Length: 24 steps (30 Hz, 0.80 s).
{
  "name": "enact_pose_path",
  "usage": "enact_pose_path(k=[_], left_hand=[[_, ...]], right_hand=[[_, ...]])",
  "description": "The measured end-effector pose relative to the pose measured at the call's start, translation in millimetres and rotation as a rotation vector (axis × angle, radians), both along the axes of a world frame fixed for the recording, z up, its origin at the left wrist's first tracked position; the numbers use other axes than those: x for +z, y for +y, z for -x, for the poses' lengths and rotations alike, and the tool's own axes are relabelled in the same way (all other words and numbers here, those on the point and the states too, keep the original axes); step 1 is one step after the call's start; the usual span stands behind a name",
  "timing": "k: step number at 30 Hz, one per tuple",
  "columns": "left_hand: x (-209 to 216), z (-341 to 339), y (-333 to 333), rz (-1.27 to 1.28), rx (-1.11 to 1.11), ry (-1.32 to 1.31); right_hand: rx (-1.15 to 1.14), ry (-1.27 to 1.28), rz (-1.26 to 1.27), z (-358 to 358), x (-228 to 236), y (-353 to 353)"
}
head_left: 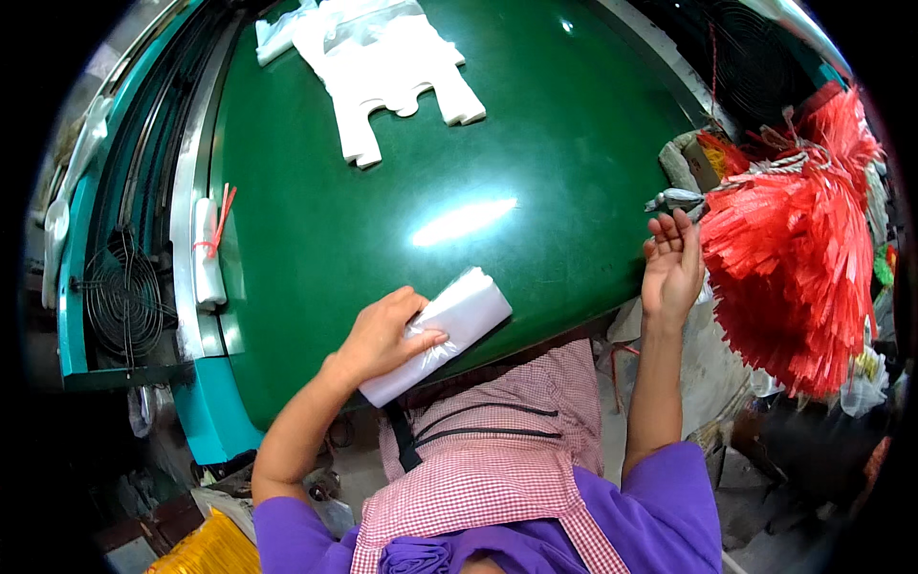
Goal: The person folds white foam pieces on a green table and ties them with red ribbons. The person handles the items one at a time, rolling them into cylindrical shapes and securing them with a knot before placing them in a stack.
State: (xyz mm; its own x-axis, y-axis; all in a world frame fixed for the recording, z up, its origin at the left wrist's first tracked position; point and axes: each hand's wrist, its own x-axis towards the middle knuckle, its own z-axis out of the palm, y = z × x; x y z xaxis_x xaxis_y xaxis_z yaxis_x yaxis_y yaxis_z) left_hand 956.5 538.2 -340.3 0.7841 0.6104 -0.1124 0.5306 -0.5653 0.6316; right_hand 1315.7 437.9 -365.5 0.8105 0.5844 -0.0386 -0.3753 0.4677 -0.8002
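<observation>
A folded bundle of whitish plastic bags (469, 308) lies slantwise at the near edge of the green belt surface (555, 124). My left hand (387, 333) grips this bundle, thumb on top and fingers along its far side. My right hand (673, 273) is raised at the right edge of the belt, palm turned up and fingers apart, slightly curled. Nothing shows in it. Just right of it hangs a thick bunch of red plastic strips (789, 268), bound at the top with pale twisted cord.
A flat stack of white vest-handle plastic bags (382, 57) lies at the far side of the belt. On the left metal rail rests a rolled white bundle (207, 263) tied with a red strip. Beyond that stands a round wire fan guard (124, 297). Yellow packaging (210, 547) sits low left.
</observation>
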Motion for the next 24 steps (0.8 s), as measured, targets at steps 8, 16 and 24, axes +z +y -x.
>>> enact_pose_path(k=[8, 16, 24], left_hand=[[6.0, 42.8, -39.4, 1.082, 0.395, -0.629], [29.1, 48.2, 20.4, 0.399, 0.369, -0.304], [-5.7, -1.0, -1.4, -0.176, 0.069, -0.384]], right_hand=[[1.238, -1.524, 0.318, 183.7, -10.0, 21.8], [1.087, -1.587, -0.116, 157.5, 26.0, -20.3], [1.406, -0.313, 0.13, 161.1, 18.4, 57.1]])
